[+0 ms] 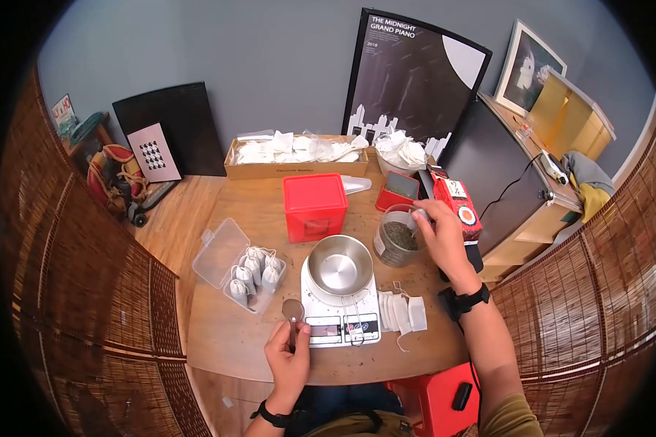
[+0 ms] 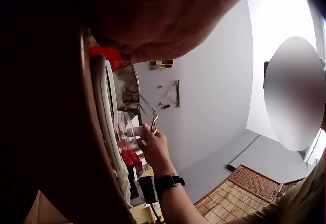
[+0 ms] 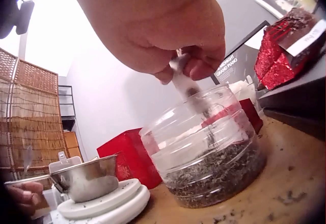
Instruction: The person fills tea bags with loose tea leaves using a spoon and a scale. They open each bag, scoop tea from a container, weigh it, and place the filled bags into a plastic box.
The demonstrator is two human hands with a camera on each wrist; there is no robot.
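Observation:
In the head view my left hand (image 1: 288, 357) pinches the handle of a round-bowled spoon (image 1: 293, 310), close to the front left corner of the white kitchen scale (image 1: 321, 309). A steel pot (image 1: 340, 266) with a wire handle stands on that scale. My right hand (image 1: 444, 237) is above a clear plastic jar (image 3: 204, 168) part-filled with dried tea leaves (image 3: 214, 175). Its fingers pinch a greyish, shiny spoon-like utensil (image 3: 184, 81), pointing down into the jar mouth and blurred. Leaf bits show in the air just under its tip. My fingers partly hide it.
Left of the scale, an open plastic box (image 1: 259, 291) holds several filled tea bags (image 1: 246, 271). Flat empty bags (image 1: 401, 313) lie to its right. Behind stand a red canister (image 1: 315, 207), a cardboard box of white bags (image 1: 297, 169) and a red tea packet (image 1: 458, 207).

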